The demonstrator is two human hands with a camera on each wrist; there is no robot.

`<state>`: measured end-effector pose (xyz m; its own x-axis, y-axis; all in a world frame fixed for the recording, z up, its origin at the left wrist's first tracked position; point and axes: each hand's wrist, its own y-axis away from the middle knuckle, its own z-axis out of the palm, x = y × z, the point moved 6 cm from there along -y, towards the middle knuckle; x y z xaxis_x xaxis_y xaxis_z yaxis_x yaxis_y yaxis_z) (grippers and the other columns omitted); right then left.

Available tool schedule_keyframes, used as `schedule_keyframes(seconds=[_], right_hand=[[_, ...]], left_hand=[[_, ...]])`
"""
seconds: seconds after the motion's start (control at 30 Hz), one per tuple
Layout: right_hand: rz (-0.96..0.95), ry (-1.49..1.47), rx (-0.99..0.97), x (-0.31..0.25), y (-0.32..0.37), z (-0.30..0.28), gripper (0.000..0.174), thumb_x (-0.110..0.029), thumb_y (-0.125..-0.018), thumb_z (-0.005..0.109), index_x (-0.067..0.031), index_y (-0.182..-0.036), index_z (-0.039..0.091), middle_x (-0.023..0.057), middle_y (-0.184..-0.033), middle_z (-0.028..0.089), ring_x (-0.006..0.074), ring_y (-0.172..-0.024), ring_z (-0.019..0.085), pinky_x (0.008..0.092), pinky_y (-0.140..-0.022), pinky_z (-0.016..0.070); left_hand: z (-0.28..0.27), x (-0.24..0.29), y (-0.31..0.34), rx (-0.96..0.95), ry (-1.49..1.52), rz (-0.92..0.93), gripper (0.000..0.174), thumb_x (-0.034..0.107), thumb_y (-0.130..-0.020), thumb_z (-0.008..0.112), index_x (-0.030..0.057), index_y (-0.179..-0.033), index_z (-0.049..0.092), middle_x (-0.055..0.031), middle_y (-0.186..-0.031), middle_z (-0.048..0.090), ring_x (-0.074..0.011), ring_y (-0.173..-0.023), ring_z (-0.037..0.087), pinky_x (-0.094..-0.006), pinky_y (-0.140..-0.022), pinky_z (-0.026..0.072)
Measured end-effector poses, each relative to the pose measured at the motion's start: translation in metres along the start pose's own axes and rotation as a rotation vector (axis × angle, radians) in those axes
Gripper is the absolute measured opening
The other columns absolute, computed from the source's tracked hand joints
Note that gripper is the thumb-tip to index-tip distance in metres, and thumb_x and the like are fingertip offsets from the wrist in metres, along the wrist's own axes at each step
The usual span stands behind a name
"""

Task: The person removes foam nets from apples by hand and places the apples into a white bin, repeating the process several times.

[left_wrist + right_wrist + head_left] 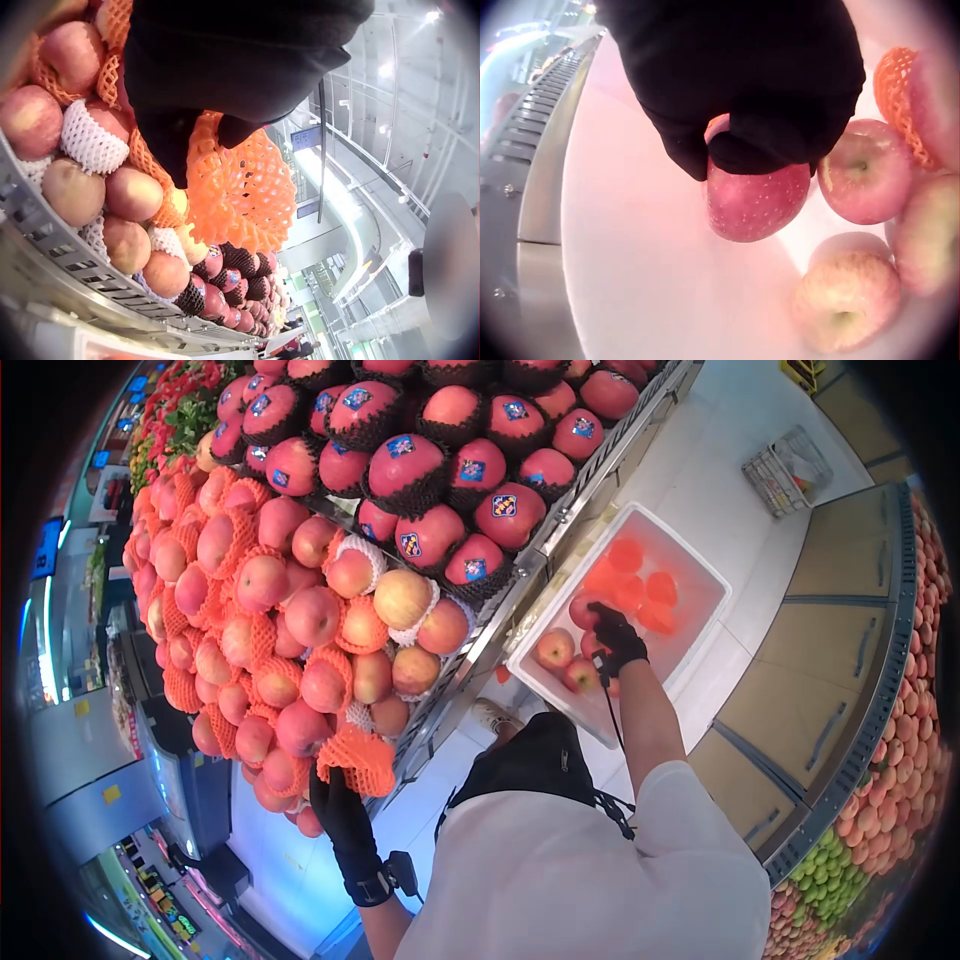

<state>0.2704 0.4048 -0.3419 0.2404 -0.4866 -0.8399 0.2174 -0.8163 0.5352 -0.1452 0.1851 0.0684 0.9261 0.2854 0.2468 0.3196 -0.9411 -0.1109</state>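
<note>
My black-gloved left hand [341,812] pinches an orange foam net sleeve [358,760] at the near corner of the heaped apples [262,582]. In the left wrist view the sleeve [246,196] hangs open and hollow under the fingers. My right hand [620,640], also gloved in black, grips a red apple [757,207] inside a white foam box [697,622]. Several bare apples [864,171] lie beside it, and one at the right wrist view's edge has an orange net [896,94]. Orange nets [627,592] lie toward the box's far end.
Red apples in dark nets [408,468] fill the stand behind the heap. A metal rail [560,525] edges the display, close along the box. A wire basket [785,475] stands on the floor farther off. Tan cabinets [790,710] with fruit above curve along the right.
</note>
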Motion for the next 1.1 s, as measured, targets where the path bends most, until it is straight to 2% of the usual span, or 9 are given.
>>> schedule_keyframes(seconds=[0.1, 0.2, 0.3, 0.4, 0.5, 0.6, 0.8, 0.93, 1.1], right_hand=[[0.054, 0.031, -0.029, 0.015, -0.019, 0.002, 0.050, -0.001, -0.089, 0.055, -0.0183, -0.136, 0.057, 0.0004, -0.132, 0.056, 0.0099, -0.109, 0.056, 0.0266, -0.091, 0.0474], [0.093, -0.128, 0.077, -0.001, -0.013, 0.004, 0.044, 0.002, -0.085, 0.055, -0.0116, -0.126, 0.064, 0.0034, -0.101, 0.066, 0.0125, -0.091, 0.062, 0.0266, -0.084, 0.0493], [0.142, -0.192, 0.074, 0.021, -0.015, 0.004, 0.043, 0.001, -0.086, 0.056, -0.0124, -0.126, 0.064, 0.0039, -0.100, 0.066, 0.0135, -0.090, 0.063, 0.0271, -0.082, 0.0496], [0.149, 0.046, -0.054, 0.034, -0.033, 0.001, 0.035, -0.009, -0.088, 0.061, -0.0123, -0.122, 0.065, 0.0035, -0.097, 0.066, 0.0141, -0.088, 0.063, 0.0289, -0.074, 0.0497], [0.560, -0.362, 0.215, 0.004, 0.000, 0.004, 0.033, -0.025, -0.089, 0.068, -0.0123, -0.119, 0.064, 0.0038, -0.093, 0.066, 0.0141, -0.080, 0.062, 0.0301, -0.066, 0.0481], [0.273, -0.273, 0.183, 0.013, -0.019, 0.007, 0.042, -0.041, -0.088, 0.070, -0.0125, -0.118, 0.062, 0.0039, -0.086, 0.064, 0.0139, -0.070, 0.058, 0.0320, -0.060, 0.0462], [0.411, -0.182, 0.110, 0.030, -0.023, -0.001, 0.051, -0.020, -0.092, 0.068, -0.0121, -0.138, 0.048, 0.0022, -0.097, 0.066, 0.0093, -0.082, 0.064, 0.0227, -0.069, 0.0526], [0.320, -0.449, 0.322, 0.014, -0.009, 0.001, 0.040, -0.049, -0.093, 0.061, -0.0117, -0.106, 0.064, 0.0038, -0.074, 0.060, 0.0161, -0.057, 0.055, 0.0294, -0.050, 0.0442], [0.218, -0.392, 0.230, 0.053, -0.028, -0.022, 0.048, -0.055, -0.093, 0.058, -0.0083, -0.091, 0.067, 0.0050, -0.077, 0.064, 0.0176, -0.054, 0.060, 0.0307, -0.047, 0.0484]], left_hand=[[0.004, -0.007, 0.005, -0.056, 0.019, -0.019, 0.030, -0.003, -0.096, 0.048, -0.0052, -0.125, 0.056, -0.0171, -0.124, 0.056, -0.0273, -0.111, 0.058, -0.0357, -0.093, 0.0487], [0.014, -0.020, 0.011, -0.042, 0.522, -0.370, 0.031, 0.006, -0.101, 0.047, -0.0040, -0.129, 0.052, -0.0128, -0.124, 0.057, -0.0218, -0.111, 0.058, -0.0336, -0.093, 0.0482], [0.023, -0.023, 0.014, 0.013, 0.972, -0.664, 0.034, 0.015, -0.104, 0.045, -0.0027, -0.132, 0.049, -0.0093, -0.124, 0.058, -0.0177, -0.111, 0.057, -0.0322, -0.093, 0.0474], [0.021, -0.015, 0.009, -0.005, 0.897, -0.575, 0.034, 0.016, -0.104, 0.046, -0.0019, -0.132, 0.050, -0.0092, -0.124, 0.058, -0.0179, -0.111, 0.057, -0.0320, -0.094, 0.0471], [0.024, -0.014, 0.008, 0.001, 1.003, -0.647, 0.034, 0.016, -0.104, 0.046, -0.0020, -0.132, 0.050, -0.0092, -0.123, 0.058, -0.0178, -0.110, 0.058, -0.0323, -0.094, 0.0470], [0.024, -0.014, 0.008, 0.020, 1.005, -0.661, 0.033, 0.015, -0.103, 0.047, -0.0019, -0.131, 0.050, -0.0089, -0.122, 0.059, -0.0177, -0.109, 0.058, -0.0321, -0.093, 0.0470], [0.027, -0.009, 0.001, -0.007, 0.787, -0.467, 0.032, 0.015, -0.101, 0.050, -0.0014, -0.128, 0.053, -0.0078, -0.119, 0.060, -0.0165, -0.107, 0.059, -0.0304, -0.091, 0.0474], [0.028, 0.001, -0.008, -0.019, 1.061, -0.624, 0.030, 0.015, -0.101, 0.052, -0.0010, -0.126, 0.055, -0.0068, -0.117, 0.061, -0.0153, -0.104, 0.059, -0.0292, -0.089, 0.0479], [0.026, 0.011, -0.022, -0.044, 1.023, -0.541, 0.029, 0.015, -0.100, 0.054, -0.0010, -0.124, 0.056, -0.0062, -0.114, 0.061, -0.0142, -0.101, 0.060, -0.0280, -0.086, 0.0487]])
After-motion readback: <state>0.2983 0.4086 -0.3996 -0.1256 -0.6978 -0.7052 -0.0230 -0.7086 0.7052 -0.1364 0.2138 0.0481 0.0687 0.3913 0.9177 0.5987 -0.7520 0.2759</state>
